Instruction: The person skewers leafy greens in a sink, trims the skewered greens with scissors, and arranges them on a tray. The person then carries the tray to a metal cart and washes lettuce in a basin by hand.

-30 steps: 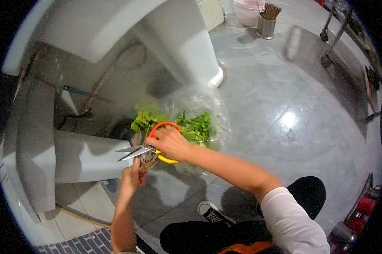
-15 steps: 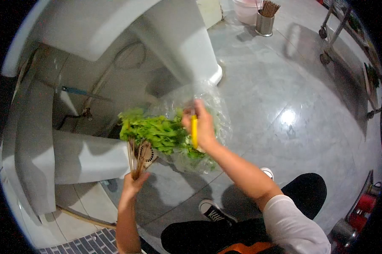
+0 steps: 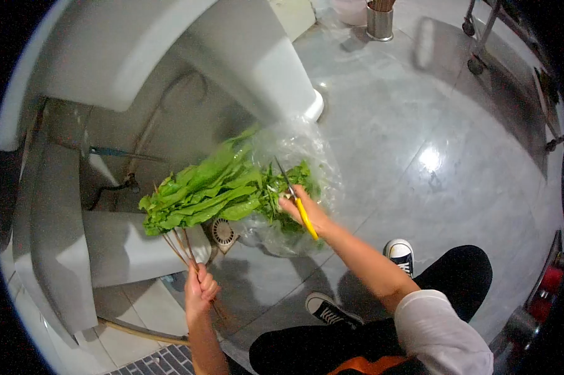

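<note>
My left hand (image 3: 201, 286) is closed around several thin brown skewers (image 3: 181, 245). Broad green leaves (image 3: 207, 187) are on their upper ends, stretching right toward the plastic bag. My right hand (image 3: 310, 212) holds a knife with a yellow handle (image 3: 306, 219), its narrow dark blade pointing up and away. The fingertips of that hand are at the stem end of the greens; whether they also pinch a stem is hard to make out. Beneath it lies a clear plastic bag (image 3: 322, 153) with smaller cut-looking greens (image 3: 304, 172) in it.
White basin-like fixtures (image 3: 251, 56) stand left and ahead, with a blue-handled tool (image 3: 110, 152) and a pipe between them. A round floor drain (image 3: 223, 231) lies beside the bag. Farther off are a metal canister of sticks (image 3: 379, 24) and a wheeled rack (image 3: 479, 53).
My left hand has lowered slightly, and the leaves now spread out longer to the left. My right hand has moved down and right, with the knife tilted.
</note>
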`<move>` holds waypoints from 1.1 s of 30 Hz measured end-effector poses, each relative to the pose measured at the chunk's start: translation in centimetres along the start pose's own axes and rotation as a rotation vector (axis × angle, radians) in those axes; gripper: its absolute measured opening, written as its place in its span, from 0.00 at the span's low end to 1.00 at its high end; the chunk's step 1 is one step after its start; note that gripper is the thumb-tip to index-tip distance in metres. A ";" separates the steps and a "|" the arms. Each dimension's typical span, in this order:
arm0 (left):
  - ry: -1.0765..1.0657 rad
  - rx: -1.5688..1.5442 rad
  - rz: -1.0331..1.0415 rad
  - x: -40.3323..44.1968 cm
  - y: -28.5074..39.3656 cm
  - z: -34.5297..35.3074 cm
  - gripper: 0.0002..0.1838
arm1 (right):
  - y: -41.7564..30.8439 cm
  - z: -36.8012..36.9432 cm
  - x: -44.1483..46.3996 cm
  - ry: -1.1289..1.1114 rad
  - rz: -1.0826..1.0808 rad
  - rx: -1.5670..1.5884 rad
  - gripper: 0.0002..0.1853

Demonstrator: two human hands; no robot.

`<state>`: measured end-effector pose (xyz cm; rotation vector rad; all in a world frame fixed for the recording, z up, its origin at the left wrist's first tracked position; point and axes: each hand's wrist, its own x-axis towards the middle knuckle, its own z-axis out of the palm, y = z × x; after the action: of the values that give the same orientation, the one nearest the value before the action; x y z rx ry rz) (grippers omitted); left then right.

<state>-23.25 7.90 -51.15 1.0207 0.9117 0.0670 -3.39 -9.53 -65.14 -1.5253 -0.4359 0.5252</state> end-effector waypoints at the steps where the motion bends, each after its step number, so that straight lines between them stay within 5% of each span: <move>1: 0.003 -0.020 0.006 0.0 0.0 0.2 0.22 | 0.6 0.5 -0.8 0.003 0.001 0.001 0.23; 5: -0.021 -0.085 0.018 0.6 -0.9 -0.4 0.23 | 1.5 2.0 -3.9 -0.022 0.020 0.158 0.22; 7: -0.014 -0.164 -0.017 0.8 -1.0 -0.6 0.22 | 0.5 1.8 -4.4 -0.217 0.375 0.157 0.24; 13: -0.022 -0.243 0.054 1.0 -1.5 0.7 0.22 | 2.4 5.0 -3.4 -0.017 -0.014 0.063 0.29; 17: -0.020 -0.381 0.054 2.0 -1.7 1.6 0.21 | -0.9 3.3 0.1 -0.067 0.191 0.066 0.32; 24: -0.011 -0.385 0.131 3.2 -2.2 2.1 0.21 | -2.9 3.6 -2.9 -0.611 0.553 0.446 0.43; 33: -0.012 -0.195 0.148 2.8 -2.1 2.5 0.23 | -5.0 4.5 -0.1 -0.568 0.740 0.505 0.49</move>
<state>-20.44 6.24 -53.98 0.9041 0.8014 0.2687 -5.85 -5.77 -60.08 -0.9885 -0.1243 1.5434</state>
